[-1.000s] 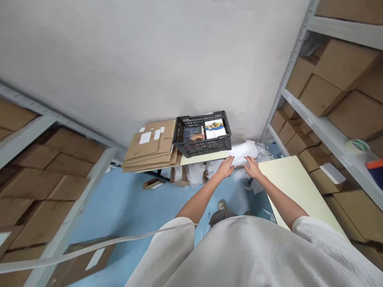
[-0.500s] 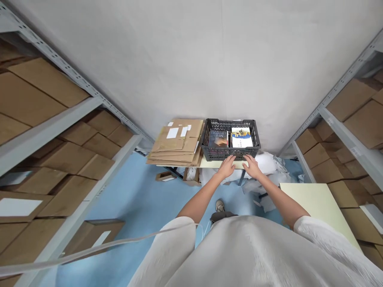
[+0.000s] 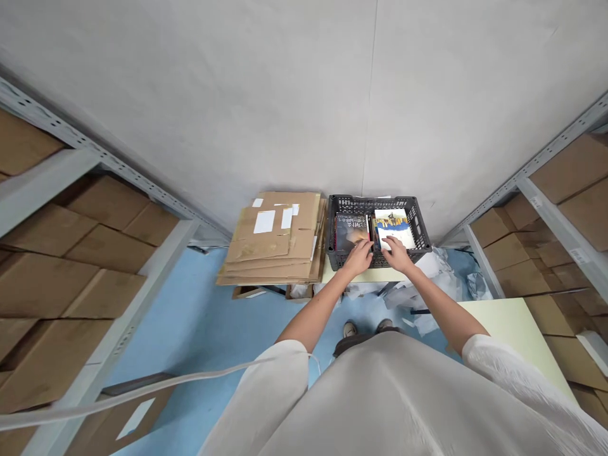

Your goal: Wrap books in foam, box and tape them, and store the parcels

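Note:
A black plastic crate (image 3: 332, 259) with slotted walls stands on a pale table (image 3: 363, 276) against the wall. Two rows of books lie inside it: a dark-covered book (image 3: 350, 227) tops the left one, and a white book (image 3: 395, 229) with a blue and yellow picture tops the right one. Over the crate's near wall reaches my left hand (image 3: 360, 256), fingers outstretched at the dark book's near right corner. My right hand (image 3: 397, 256) has its spread fingers on the near left part of the white book. Neither hand has lifted anything; part of the fingertips is hard to make out.
Flattened cardboard boxes (image 3: 270, 247) are stacked left of the crate. Shelves of cartons (image 3: 114, 234) flank both sides. Crumpled white plastic (image 3: 439, 278) lies under and beside the table. At right is another pale tabletop (image 3: 508, 323); a white cord (image 3: 190, 378) crosses the lower left.
Both hands have moved forward from the crate's near rim to the books inside. The view has shifted, and I stand closer to the crate, with both shoes now showing.

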Available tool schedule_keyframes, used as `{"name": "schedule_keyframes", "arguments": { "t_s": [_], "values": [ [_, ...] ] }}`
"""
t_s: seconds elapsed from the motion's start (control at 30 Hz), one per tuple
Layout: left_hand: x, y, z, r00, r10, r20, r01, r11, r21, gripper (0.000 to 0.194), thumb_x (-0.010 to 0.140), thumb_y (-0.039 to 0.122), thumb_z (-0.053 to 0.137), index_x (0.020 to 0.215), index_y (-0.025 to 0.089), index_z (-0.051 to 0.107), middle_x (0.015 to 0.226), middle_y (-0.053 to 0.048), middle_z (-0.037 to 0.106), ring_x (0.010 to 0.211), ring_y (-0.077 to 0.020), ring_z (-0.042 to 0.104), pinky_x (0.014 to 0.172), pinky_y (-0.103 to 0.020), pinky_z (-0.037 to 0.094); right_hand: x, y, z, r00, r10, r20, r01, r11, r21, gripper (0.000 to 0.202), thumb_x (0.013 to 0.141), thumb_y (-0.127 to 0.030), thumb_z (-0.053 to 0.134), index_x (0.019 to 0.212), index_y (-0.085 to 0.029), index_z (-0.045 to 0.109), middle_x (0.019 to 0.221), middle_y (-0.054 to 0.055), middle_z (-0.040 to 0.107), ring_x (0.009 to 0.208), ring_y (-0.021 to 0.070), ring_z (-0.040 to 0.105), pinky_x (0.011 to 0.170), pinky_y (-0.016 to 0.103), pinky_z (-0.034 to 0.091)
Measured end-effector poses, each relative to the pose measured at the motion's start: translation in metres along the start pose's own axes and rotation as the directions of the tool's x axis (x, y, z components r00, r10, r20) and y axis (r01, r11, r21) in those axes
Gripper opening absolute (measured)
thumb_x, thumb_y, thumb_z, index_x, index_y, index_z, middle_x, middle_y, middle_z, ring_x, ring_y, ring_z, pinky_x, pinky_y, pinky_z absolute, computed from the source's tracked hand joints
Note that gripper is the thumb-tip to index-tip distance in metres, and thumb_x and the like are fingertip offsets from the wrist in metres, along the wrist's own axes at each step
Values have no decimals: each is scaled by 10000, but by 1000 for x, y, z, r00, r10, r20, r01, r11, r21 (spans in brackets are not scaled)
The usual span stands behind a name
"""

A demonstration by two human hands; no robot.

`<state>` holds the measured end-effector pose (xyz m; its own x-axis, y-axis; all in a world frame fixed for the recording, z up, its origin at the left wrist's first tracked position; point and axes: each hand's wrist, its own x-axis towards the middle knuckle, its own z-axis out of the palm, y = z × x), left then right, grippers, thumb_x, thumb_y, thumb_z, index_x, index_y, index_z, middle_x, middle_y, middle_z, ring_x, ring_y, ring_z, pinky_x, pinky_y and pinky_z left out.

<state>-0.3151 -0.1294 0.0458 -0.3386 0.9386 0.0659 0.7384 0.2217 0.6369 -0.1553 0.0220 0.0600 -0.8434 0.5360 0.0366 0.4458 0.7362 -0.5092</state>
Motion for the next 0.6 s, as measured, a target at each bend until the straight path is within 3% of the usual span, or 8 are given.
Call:
{"name": "schedule_keyframes", "arguments": {
  "t_s": [0.13,0.3,0.43,0.6],
  "values": [
    [20,-11,-10,999,-33,-22,34,999,37,512,1023,166,548,1529,203,609,1582,-149,601,1473,-303,563,1259,-478,450,32,0,6,997,-40,66,41,999,-2,506,1038,-362,495,1498,-211,642,1563,155,611,1451,350,527,1190,539,455],
    [37,-30,-33,974,-225,28,217,960,175,430,1037,181,531,1444,195,669,1488,-166,669,1401,-315,622,1234,-481,463,76,-9,18,977,-69,201,77,997,-32,435,1047,-305,520,1443,-207,671,1484,140,683,1378,312,601,1157,438,468],
    [47,-42,-41,925,-363,112,326,910,256,402,1041,184,521,1405,208,691,1447,-157,699,1362,-291,665,1203,-409,481,110,-18,33,932,-90,352,104,994,-20,387,1038,-243,553,1391,-179,696,1421,146,731,1294,284,673,1089,347,490],
    [59,-46,-39,841,-499,209,439,855,277,415,1035,184,520,1410,189,697,1463,-199,700,1359,-320,687,1162,-397,510,137,-21,55,887,-47,460,66,998,-25,321,1036,-228,562,1306,-147,717,1357,175,753,1242,293,708,1062,332,500]
  ]
}}
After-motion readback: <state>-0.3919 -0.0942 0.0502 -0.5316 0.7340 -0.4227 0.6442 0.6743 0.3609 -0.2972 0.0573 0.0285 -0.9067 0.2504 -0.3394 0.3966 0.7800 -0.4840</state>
